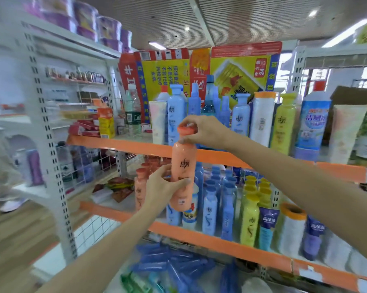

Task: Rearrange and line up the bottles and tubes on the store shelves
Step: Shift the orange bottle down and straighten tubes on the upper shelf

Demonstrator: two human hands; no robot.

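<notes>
Bottles and tubes fill two orange-edged shelves, and one orange bottle [183, 170] is held upright in the air in front of them, between the upper shelf's front edge [123, 142] and the middle shelf's front edge [199, 235].

Toward the upper shelf's left end stand small red and yellow boxes [103, 123] and a clear water bottle [133, 115]. On the middle shelf's left part lie flat snack packets [117, 188], and just right of them stands a second orange bottle [140, 187], partly hidden by the left hand.

The left hand [164, 185] is wrapped around the lower half of the held orange bottle, thumb across its front and fingers behind. The right hand [203, 130] comes in from the right and is clamped on the bottle's orange cap, fingertips over the top and the thumb at the neck.

Behind the hands on the upper shelf stand a pale tube [157, 123] and a light blue bottle [176, 117]; further right come another light blue bottle [241, 115], a white tube with an orange end [262, 117], a yellow bottle [285, 123] and a blue cleaner bottle with a red cap [313, 119]. On the middle shelf, right of the held bottle, blue bottles [210, 208] stand in rows, then yellow bottles [251, 218], then purple-blue tubes [268, 225] toward the right end.
</notes>
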